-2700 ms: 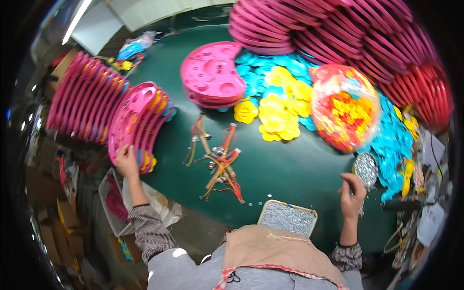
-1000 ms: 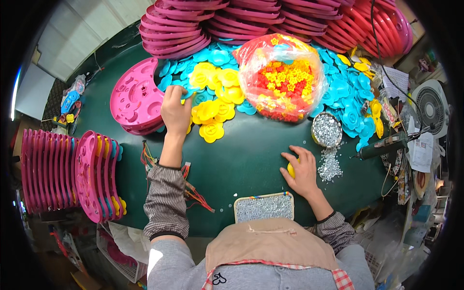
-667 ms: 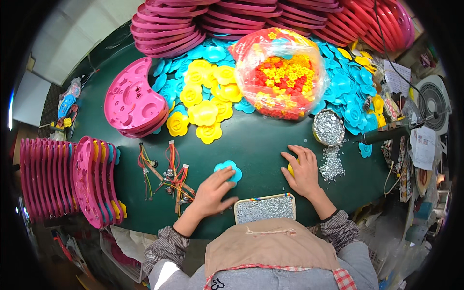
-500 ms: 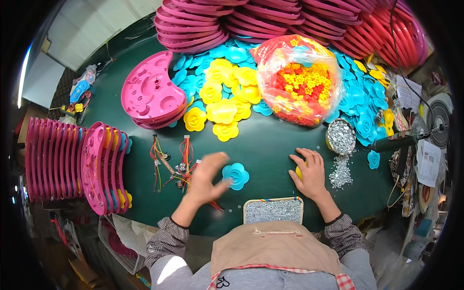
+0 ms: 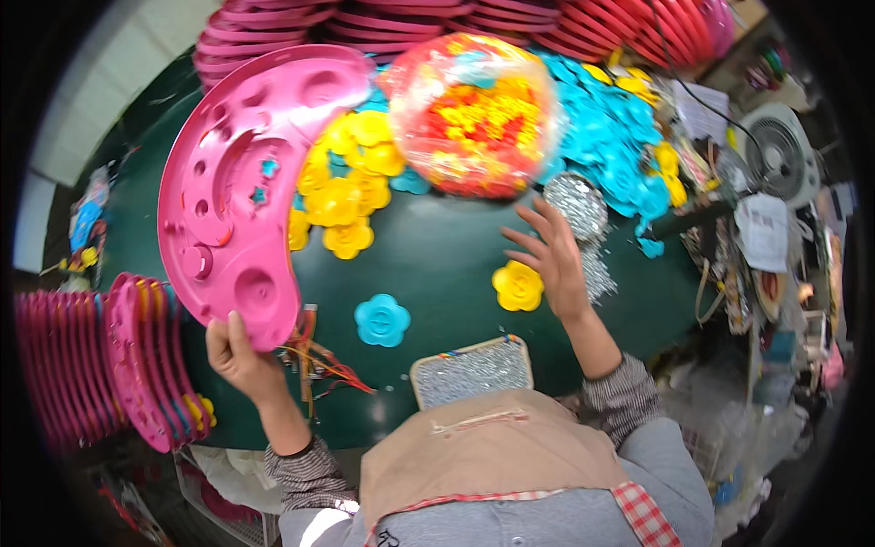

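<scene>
My left hand (image 5: 243,363) is closed on the lower end of a large pink crescent-shaped plastic panel (image 5: 273,223), thumb on top. The panel is tilted up, with round hollows, holes and small blue stars in its face. Fingers spread and holding nothing, my right hand (image 5: 553,260) hovers beside a yellow plastic flower (image 5: 518,286). Small silver metal pieces (image 5: 576,205) fill a round container just beyond that hand, and more are spilled next to it. A blue plastic flower (image 5: 383,320) lies alone on the green table between my hands.
Wires with small parts (image 5: 314,365) lie right of my left hand. A tray (image 5: 416,385) of silver pieces sits against my apron. Farther back are yellow flowers (image 5: 337,201), blue flowers (image 5: 602,118), a clear bag (image 5: 410,128) of stars and stacked pink panels. More panels (image 5: 68,365) stand left.
My left hand has moved left from near the blue flower and taken hold of the pink panel, now raised and tilted. My right hand has let go of the yellow flower and lifted away.
</scene>
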{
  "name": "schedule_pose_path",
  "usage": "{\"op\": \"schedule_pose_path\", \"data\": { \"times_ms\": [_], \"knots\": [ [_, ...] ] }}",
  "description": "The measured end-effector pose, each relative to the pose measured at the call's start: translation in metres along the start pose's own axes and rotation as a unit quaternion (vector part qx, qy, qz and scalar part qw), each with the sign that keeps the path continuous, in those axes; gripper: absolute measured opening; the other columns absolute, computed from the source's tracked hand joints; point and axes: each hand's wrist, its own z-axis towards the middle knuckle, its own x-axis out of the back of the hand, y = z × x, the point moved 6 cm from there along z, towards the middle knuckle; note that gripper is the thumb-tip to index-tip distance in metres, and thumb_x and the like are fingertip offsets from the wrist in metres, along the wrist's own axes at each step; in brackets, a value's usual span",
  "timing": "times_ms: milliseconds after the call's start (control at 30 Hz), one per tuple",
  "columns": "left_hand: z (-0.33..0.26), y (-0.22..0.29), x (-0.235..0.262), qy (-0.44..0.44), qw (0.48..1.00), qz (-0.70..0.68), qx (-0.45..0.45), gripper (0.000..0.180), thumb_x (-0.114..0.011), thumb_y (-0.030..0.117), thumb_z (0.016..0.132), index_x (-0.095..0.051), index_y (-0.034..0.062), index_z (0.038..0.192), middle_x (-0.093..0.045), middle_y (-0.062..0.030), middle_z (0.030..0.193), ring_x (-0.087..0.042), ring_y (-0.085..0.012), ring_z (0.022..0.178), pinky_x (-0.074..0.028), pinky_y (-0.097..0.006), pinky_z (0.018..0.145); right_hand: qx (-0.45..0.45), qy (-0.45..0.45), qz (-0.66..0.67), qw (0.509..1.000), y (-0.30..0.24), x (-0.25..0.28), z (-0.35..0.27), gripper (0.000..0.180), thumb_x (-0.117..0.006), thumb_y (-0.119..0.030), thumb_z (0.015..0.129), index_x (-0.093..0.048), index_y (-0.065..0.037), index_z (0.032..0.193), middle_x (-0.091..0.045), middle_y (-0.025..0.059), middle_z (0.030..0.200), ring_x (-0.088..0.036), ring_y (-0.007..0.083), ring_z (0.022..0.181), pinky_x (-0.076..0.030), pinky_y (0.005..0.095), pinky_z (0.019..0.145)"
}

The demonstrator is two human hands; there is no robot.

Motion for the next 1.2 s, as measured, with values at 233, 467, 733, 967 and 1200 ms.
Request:
{"op": "schedule_pose_path", "data": {
  "times_ms": [233, 467, 733, 967, 1200],
  "knots": [
    [-0.029, -0.020, -0.022, -0.317, 0.946, 0.041, 0.058, 0.053, -0.071, -0.005, 0.085, -0.054, 0.0057, 0.134, -0.054, -0.0059, 0.126, -0.054, -0.0157, 0.116, -0.043, -0.029, 0.101, -0.122, -0.043, -0.024, 0.991, -0.025, 0.015, 0.008, 0.069, -0.078, -0.016, 0.095, -0.047, 0.000, 0.154, -0.066, 0.0135, 0.138, -0.068, 0.0190, 0.122, -0.057, 0.0376, 0.103],
    [-0.051, -0.042, -0.060, -0.359, 0.922, 0.101, 0.106, 0.082, -0.064, -0.009, 0.094, -0.028, 0.0067, 0.167, -0.044, -0.0158, 0.162, -0.050, -0.0226, 0.144, -0.041, -0.038, 0.120, 0.028, 0.059, -0.248, 0.967, -0.001, 0.031, -0.038, 0.078, -0.075, -0.002, 0.092, -0.035, -0.001, 0.159, -0.055, 0.0180, 0.152, -0.061, 0.0249, 0.133, -0.049, 0.0391, 0.112],
    [-0.058, -0.072, -0.055, -0.340, 0.916, 0.148, 0.156, 0.080, -0.063, -0.010, 0.095, -0.030, 0.0047, 0.166, -0.043, -0.0137, 0.162, -0.049, -0.0234, 0.145, -0.040, -0.038, 0.120, -0.001, 0.059, -0.335, 0.940, 0.031, 0.038, -0.048, 0.075, -0.070, -0.006, 0.095, -0.031, -0.005, 0.159, -0.069, 0.0252, 0.132, -0.071, 0.0394, 0.122, -0.054, 0.0439, 0.103],
    [-0.047, -0.063, -0.072, -0.330, 0.924, 0.152, 0.122, 0.077, -0.061, -0.012, 0.094, -0.033, 0.0041, 0.164, -0.052, -0.0164, 0.154, -0.056, -0.0235, 0.139, -0.045, -0.036, 0.116, 0.017, 0.059, -0.378, 0.924, 0.015, 0.036, -0.039, 0.078, -0.069, -0.004, 0.093, -0.030, -0.004, 0.160, -0.066, 0.0274, 0.136, -0.070, 0.0418, 0.123, -0.054, 0.0467, 0.105],
    [-0.053, -0.073, -0.073, -0.339, 0.919, 0.141, 0.141, 0.075, -0.062, -0.010, 0.096, -0.033, 0.0053, 0.164, -0.054, -0.0151, 0.152, -0.059, -0.0204, 0.134, -0.047, -0.035, 0.114, -0.038, 0.057, -0.336, 0.939, 0.024, 0.042, -0.040, 0.078, -0.071, -0.005, 0.093, -0.031, -0.002, 0.160, -0.062, 0.0226, 0.142, -0.066, 0.0331, 0.130, -0.050, 0.0423, 0.109]
  ]
}}
